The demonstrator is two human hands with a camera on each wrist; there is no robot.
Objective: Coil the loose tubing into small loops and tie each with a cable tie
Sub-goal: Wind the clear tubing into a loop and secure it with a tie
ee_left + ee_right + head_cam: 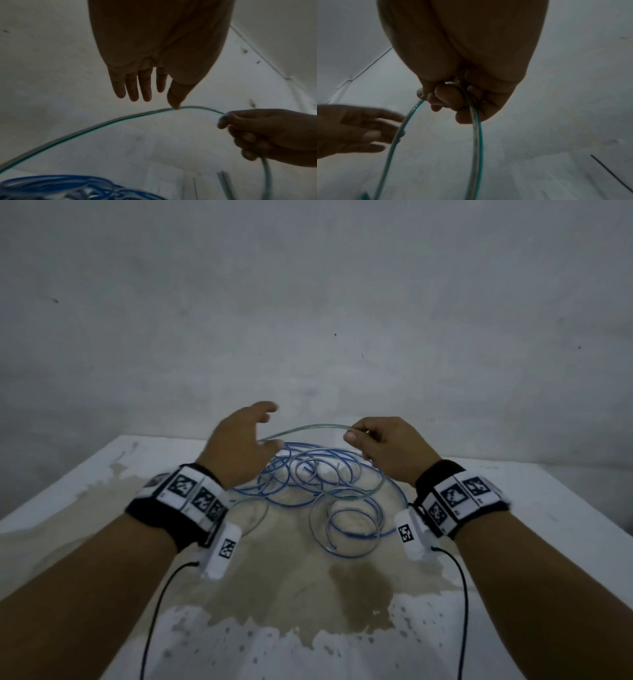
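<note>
Clear tubing with a blue stripe [308, 477] lies in a loose tangle of loops on the white table [102, 474]. My right hand [373, 443] grips a raised strand of it [308, 429] in curled fingers, above the pile. That same strand [102, 123] arcs leftward, and the tip of my left thumb touches it. My left hand [246, 440] is spread with straight fingers [135, 86] and holds nothing. In the right wrist view the tubing [476, 135] runs through my right fist and hangs down in a loop. No cable tie is visible in any view.
A wide tan stain [291, 583] covers the middle of the table. A grey wall [308, 302] stands right behind the table's far edge. Black cables [462, 611] trail from both wrist bands toward me. A dark thin line [611, 171] lies on the table at the right.
</note>
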